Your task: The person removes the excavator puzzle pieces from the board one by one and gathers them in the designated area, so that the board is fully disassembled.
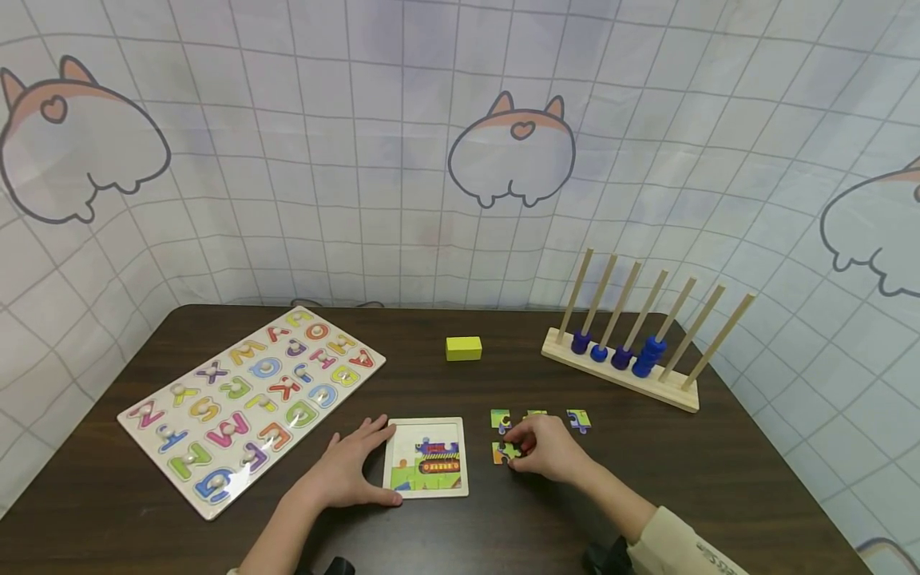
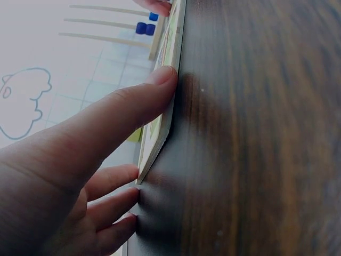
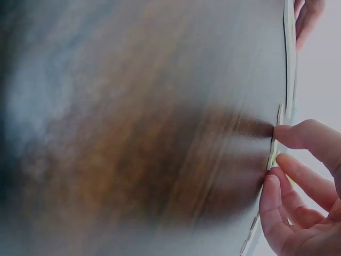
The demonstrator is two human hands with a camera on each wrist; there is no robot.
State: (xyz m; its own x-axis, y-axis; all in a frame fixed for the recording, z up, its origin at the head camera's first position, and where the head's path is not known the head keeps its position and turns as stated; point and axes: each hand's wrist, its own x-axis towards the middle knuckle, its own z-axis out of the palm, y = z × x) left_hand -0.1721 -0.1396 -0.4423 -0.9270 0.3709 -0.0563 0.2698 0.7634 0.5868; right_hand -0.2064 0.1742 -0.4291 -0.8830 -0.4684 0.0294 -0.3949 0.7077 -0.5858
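My left hand (image 1: 346, 471) spreads along the left side of a square jigsaw tray (image 1: 426, 493); its thumb touches the lower left corner and a fingertip the upper left. A partly filled picture of an orange-and-blue vehicle on green lies inside the tray. To the right, my right hand (image 1: 557, 449) pinches a green-and-orange jigsaw piece (image 1: 499, 455) between thumb and fingers, low at the table surface. In the right wrist view the thin piece (image 3: 273, 152) shows edge-on at the fingertips. Loose pieces (image 1: 500, 418) lie just behind it, one partly covered by the hand.
An alphabet peg board (image 1: 247, 391) lies on the left of the dark table (image 1: 424, 543). A yellow block (image 1: 463, 348) sits behind the tray. At the back right stands a wooden rack (image 1: 618, 371) of upright pegs with blue and purple beads. Another jigsaw piece (image 1: 578, 420) lies beyond the right hand.
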